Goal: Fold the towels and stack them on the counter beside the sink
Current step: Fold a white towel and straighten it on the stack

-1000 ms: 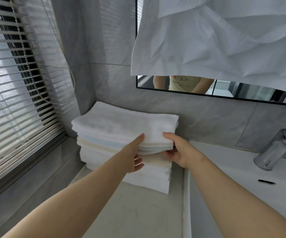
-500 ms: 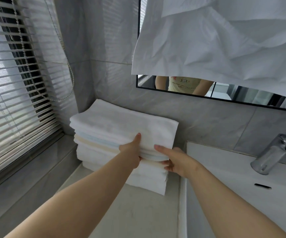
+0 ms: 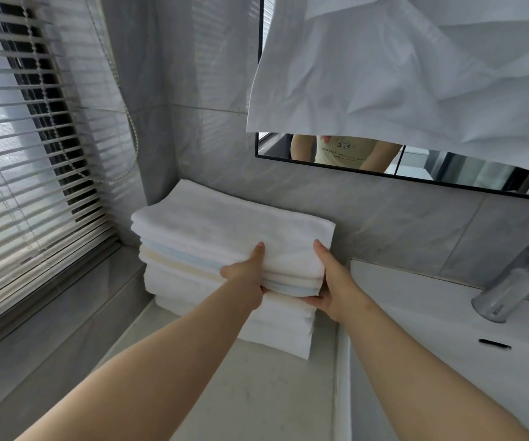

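A stack of several folded towels [image 3: 225,237], mostly white with a pale blue and a cream one in the middle, stands on the counter [image 3: 257,393] in the corner left of the sink [image 3: 447,329]. My left hand [image 3: 247,275] grips the front edge of the upper towels, thumb on top and fingers tucked underneath. My right hand [image 3: 330,281] grips the same upper bundle at its front right corner, thumb up along the side and fingers below. The lower white towels lie under the bundle.
A chrome faucet [image 3: 517,281] stands at the right behind the sink basin. A white cloth [image 3: 416,68] hangs over the mirror [image 3: 384,160] above. Window blinds [image 3: 28,154] with a bead cord fill the left, above a grey sill.
Both hands have slid further in and closed on the upper towels. My right hand moved up to the stack's front right corner, and the bundle's front edge is slightly raised.
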{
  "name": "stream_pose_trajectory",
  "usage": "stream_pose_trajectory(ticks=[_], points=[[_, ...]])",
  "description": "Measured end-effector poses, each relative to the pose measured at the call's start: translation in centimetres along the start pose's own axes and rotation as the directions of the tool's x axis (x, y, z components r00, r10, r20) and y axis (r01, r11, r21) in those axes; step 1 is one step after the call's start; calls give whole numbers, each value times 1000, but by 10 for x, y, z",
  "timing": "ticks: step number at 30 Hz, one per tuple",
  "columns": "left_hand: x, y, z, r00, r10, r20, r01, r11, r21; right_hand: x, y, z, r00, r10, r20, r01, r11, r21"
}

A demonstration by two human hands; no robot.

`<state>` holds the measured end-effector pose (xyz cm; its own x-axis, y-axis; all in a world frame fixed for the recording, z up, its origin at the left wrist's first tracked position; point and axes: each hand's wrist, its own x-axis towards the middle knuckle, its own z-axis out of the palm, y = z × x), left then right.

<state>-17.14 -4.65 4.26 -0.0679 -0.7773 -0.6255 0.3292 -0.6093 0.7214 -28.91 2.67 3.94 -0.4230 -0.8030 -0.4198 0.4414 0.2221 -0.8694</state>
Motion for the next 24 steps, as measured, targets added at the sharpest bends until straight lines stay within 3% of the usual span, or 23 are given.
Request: stream_pose_trajectory(ticks=[6,10,14,18,24], points=[[1,22,-1,996,29,-88,-41,989,-141,2,-16,4,994,112,13,-113,992,61],[10,43,-15,974,112,-195,-136,984,-115,5,-18,0,983,179,30,-178,984,-14],[19,54,-22,975,71,-209,-117,969,-216,10,-22,9,986,166,7,-165,984,-63],[28,67,-29,956,110,-273,-170,963,-207,21,-20,13,993,117,-13,-117,990,-74],[59,88,-58,908,259,-328,-320,936,-146,26,-14,2,978,199,66,-201,979,26]])
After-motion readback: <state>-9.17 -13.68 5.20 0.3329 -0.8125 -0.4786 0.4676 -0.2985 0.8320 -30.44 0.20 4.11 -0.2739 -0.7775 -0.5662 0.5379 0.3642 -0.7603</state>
